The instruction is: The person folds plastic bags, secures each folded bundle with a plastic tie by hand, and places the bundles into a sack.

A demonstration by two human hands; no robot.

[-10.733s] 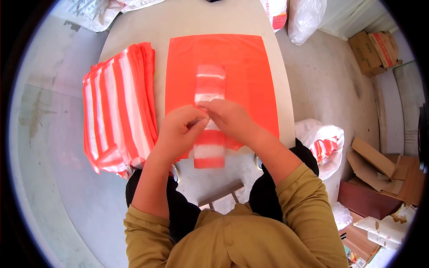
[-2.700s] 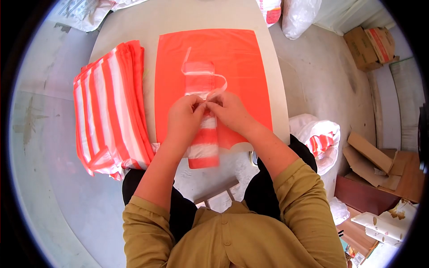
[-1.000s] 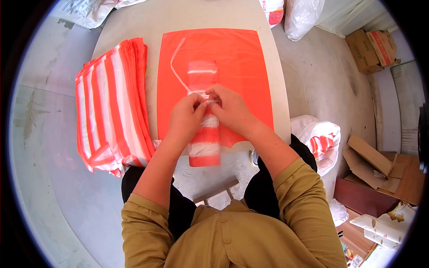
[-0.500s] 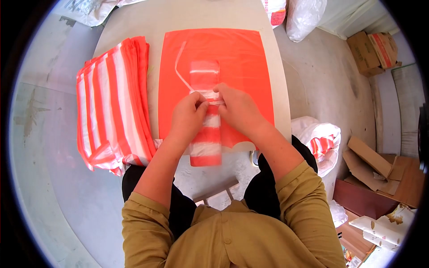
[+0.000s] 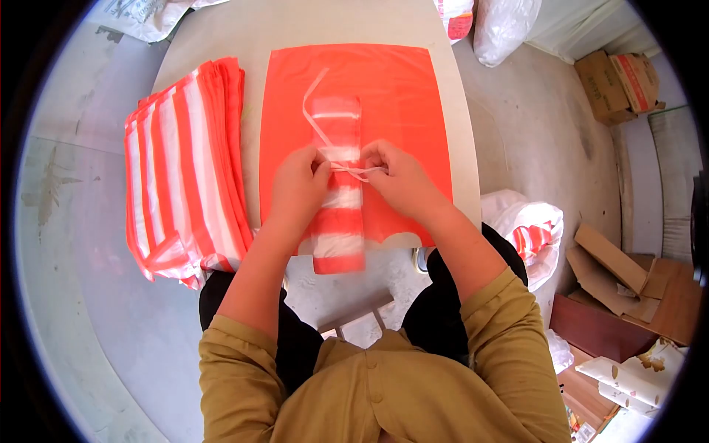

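Note:
A long folded bundle of red-and-white striped plastic bags [image 5: 338,223] lies lengthwise in front of me, its near end reaching past the table edge. Across its middle runs a thin whitish plastic strip [image 5: 350,171], crossed over itself in a loose loop. My left hand [image 5: 299,184] pinches the strip at the bundle's left side, and a loose tail of it trails upward over the red plastic sheet [image 5: 406,96] underneath. On the right side my right hand [image 5: 405,177] has the strip's other part between closed fingers.
To the left, a thick stack of striped plastic bags [image 5: 185,162] sits on the table [image 5: 354,22]. A white sack [image 5: 546,255] with striped plastic inside stands at the right. Cardboard boxes [image 5: 617,85] and an opened carton [image 5: 617,273] lie farther right.
My hands have moved slightly apart, drawing the strip outward, and the crossing of the strip now shows between them. The strip's loose tail has shifted a little to the right.

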